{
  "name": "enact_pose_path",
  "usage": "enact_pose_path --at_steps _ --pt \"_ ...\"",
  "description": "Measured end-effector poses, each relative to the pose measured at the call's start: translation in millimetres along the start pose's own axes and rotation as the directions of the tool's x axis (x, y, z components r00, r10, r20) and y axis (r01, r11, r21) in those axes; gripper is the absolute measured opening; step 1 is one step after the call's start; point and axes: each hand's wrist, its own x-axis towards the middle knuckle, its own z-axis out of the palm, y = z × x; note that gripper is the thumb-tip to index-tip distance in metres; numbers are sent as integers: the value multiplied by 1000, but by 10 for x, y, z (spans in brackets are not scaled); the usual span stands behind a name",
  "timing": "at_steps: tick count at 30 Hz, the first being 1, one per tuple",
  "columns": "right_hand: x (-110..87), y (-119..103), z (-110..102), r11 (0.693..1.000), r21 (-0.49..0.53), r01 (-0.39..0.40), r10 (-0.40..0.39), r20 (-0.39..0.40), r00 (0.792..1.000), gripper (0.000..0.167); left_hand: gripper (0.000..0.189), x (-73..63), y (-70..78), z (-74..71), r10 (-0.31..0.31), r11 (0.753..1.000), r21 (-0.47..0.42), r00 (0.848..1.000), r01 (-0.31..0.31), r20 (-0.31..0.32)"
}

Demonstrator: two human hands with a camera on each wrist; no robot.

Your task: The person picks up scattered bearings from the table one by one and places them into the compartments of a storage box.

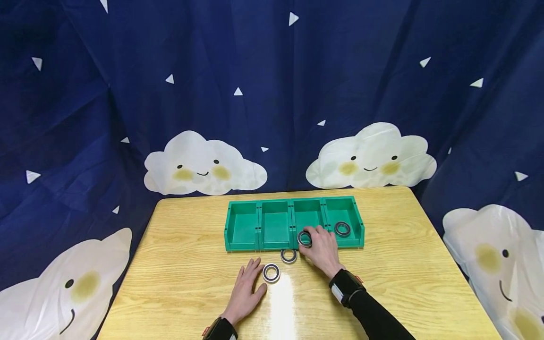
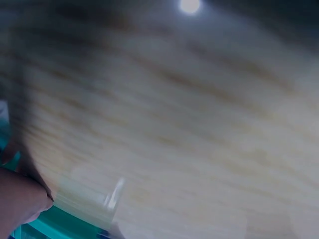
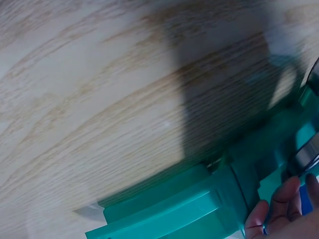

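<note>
My right hand (image 1: 321, 249) pinches a ball bearing (image 1: 300, 242), a dark ring with a metal rim, at the front of the third compartment from the left in a green bin row (image 1: 242, 246). The right wrist view shows part of this bearing's metal rim (image 3: 305, 157) by the fingertips. My left hand (image 1: 243, 293) lies on the table with fingers extended, close beside another bearing (image 1: 265, 274); whether they touch, I cannot tell. A third bearing (image 1: 289, 261) sits against the bin row's front edge. The rightmost compartment holds one more bearing (image 1: 342, 235).
The wooden table (image 1: 182, 236) carries the bin row near its back edge. Behind and beside it hangs a dark blue curtain (image 1: 272, 61) with white cloud prints.
</note>
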Motion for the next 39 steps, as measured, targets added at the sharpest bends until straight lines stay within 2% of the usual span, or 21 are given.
enact_pose_path --at_steps 25,34,39 --pt "156 -15 23 991 -92 96 -99 -27 995 44 50 -3 8 -14 47 999 -13 998 -48 -48" --pt "216 12 26 986 -130 104 -105 3 995 44 50 -10 3 -13 12 1000 -21 1000 -13 -19" --pt "248 5 21 986 -132 101 -102 1 995 45 50 -9 0 -10 14 1000 -23 1000 -15 -20"
